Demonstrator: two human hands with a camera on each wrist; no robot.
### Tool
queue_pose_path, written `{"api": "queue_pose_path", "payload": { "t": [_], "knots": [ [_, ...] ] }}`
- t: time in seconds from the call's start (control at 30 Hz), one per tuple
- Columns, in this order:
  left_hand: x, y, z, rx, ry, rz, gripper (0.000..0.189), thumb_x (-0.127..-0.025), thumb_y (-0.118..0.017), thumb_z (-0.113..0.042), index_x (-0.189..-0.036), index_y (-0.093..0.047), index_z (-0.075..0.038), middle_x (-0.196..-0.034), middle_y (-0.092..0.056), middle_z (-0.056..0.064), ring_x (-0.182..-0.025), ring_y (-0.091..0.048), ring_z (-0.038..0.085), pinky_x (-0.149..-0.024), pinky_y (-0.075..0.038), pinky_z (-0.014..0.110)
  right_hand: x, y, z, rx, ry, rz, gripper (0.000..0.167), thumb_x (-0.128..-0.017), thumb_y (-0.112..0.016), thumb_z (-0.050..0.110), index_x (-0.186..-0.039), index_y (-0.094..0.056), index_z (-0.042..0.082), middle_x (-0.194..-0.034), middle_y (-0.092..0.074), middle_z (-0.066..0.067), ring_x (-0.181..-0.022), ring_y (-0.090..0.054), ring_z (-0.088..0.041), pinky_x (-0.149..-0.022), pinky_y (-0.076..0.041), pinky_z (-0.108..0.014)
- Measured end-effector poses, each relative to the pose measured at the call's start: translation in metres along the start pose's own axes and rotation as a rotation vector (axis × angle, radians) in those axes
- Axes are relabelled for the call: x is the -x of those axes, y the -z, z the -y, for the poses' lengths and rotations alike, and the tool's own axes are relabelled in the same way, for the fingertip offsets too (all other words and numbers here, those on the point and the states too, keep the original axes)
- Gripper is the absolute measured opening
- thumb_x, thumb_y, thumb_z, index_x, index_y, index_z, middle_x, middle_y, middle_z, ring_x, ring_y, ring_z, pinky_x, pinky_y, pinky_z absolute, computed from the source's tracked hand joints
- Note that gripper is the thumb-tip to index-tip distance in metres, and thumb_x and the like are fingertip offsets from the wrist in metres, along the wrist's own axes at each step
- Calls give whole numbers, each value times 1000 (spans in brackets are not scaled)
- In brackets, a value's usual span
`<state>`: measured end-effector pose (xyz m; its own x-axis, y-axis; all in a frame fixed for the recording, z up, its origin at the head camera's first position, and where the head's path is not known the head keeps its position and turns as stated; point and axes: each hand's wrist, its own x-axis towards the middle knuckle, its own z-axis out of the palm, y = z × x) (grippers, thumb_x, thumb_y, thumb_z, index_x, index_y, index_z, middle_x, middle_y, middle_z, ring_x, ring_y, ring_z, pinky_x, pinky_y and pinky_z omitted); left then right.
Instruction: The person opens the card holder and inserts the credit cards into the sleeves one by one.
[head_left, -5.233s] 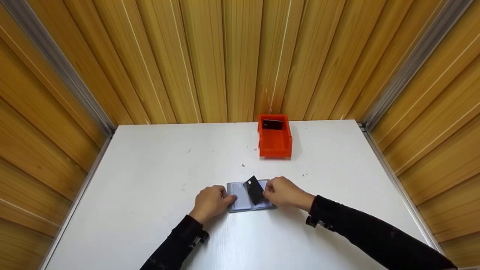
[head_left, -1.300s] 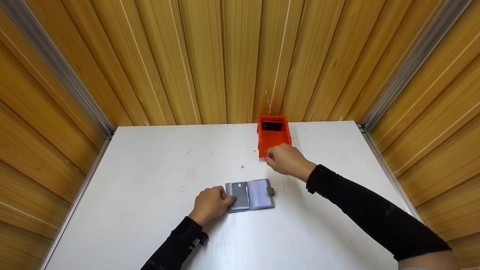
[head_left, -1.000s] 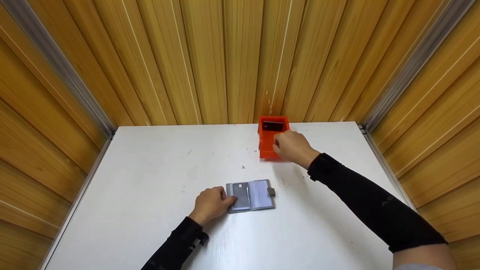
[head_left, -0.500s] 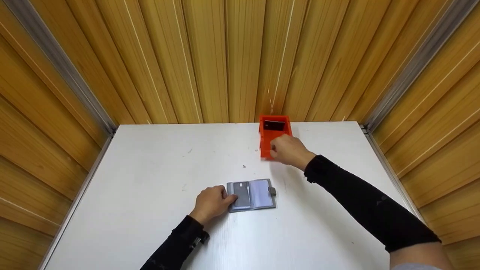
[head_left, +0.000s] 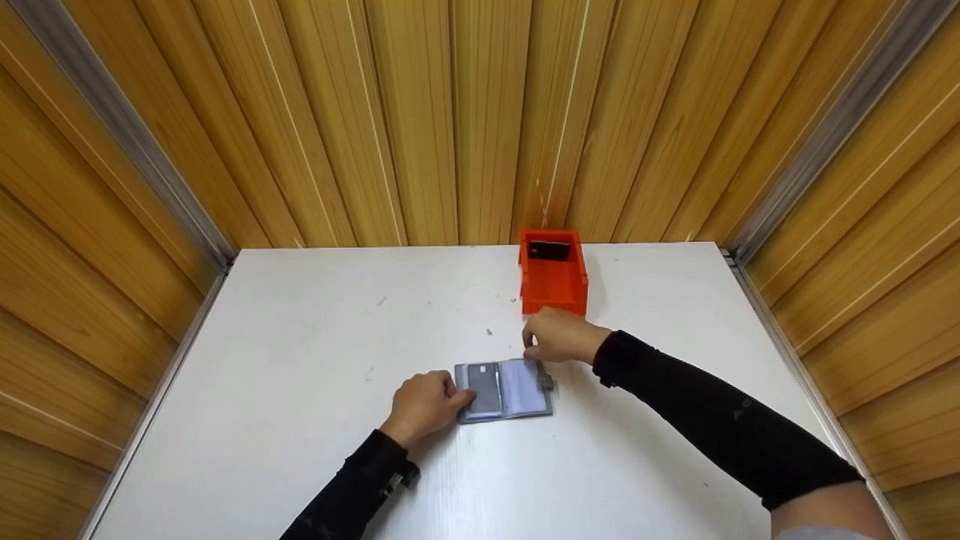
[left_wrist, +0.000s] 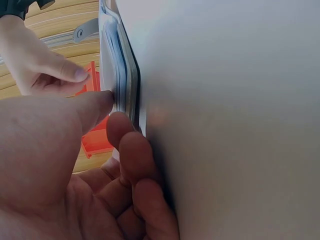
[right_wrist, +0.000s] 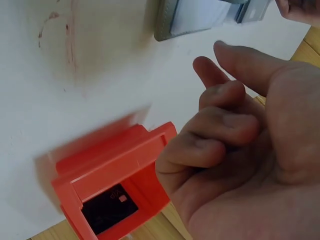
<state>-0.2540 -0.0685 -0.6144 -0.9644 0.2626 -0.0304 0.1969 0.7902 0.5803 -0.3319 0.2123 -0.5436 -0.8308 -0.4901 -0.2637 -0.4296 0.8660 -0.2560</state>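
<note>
An open grey card holder [head_left: 523, 390] with clear pockets lies on the white table. In its left pocket sits a dark card [head_left: 484, 390] with a chip. My left hand [head_left: 426, 405] pinches the holder's left edge, thumb on top and fingers beneath, as the left wrist view shows. My right hand [head_left: 562, 335] hovers by the holder's upper right corner, near its snap strap [head_left: 546, 382]. In the right wrist view, the right thumb and index finger are extended and apart, the other fingers are loosely curled, and nothing is between them.
Behind the right hand stands an orange-red bin [head_left: 553, 281] near the table's back edge. A black card [right_wrist: 110, 207] leans inside it. Wood-look panels [head_left: 420, 120] wall the back and both sides of the white table [head_left: 315, 322].
The black card my right hand held over the holder now sits in the left pocket. That hand went to the bin, then returned empty toward the holder. My left hand stayed put.
</note>
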Motion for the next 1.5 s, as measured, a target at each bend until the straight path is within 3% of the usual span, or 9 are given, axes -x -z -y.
{"api": "queue_pose_path", "payload": {
  "t": [0.27,0.6,0.93,1.33,1.5],
  "knots": [
    [1,0,0,7,6,11,42,-98,-80,-46,-76,-59,-18,-68,-56,-5,-64,-53,15,-60,-38,31,0,-16,-1,-20,-13,32,13,-98,-82,21,-101,-86,10,-93,-79,-5,-84,-62,-21,-85,-58,-41],
    [2,0,-1,1,0,-1,42,-98,-81,-46,-77,-60,-17,-67,-55,-6,-63,-51,13,-59,-37,30,0,-27,-5,-69,-5,-21,10,-98,-81,17,-98,-85,8,-85,-77,-3,-80,-61,-20,-82,-58,-39],
    [1,0,0,-1,6,2,42,-97,-81,-47,-76,-60,-18,-67,-56,-6,-63,-52,14,-59,-38,31,6,-34,0,-54,-26,-83,13,-98,-84,18,-98,-87,5,-89,-81,-5,-88,-65,-24,-90,-59,-45],
    [2,1,-1,9,6,4,41,-98,-81,-46,-77,-60,-18,-68,-57,-6,-64,-52,14,-60,-38,30,9,-34,3,-80,-62,-95,15,-98,-85,20,-98,-86,6,-82,-76,-3,-84,-62,-23,-85,-57,-43],
    [2,1,-1,5,-2,3,42,-98,-81,-45,-76,-60,-17,-66,-55,-6,-62,-51,13,-57,-37,30,10,-34,4,-39,-23,-137,12,-96,-86,17,-92,-87,6,-79,-78,-4,-81,-63,-24,-80,-57,-43]
  ]
}}
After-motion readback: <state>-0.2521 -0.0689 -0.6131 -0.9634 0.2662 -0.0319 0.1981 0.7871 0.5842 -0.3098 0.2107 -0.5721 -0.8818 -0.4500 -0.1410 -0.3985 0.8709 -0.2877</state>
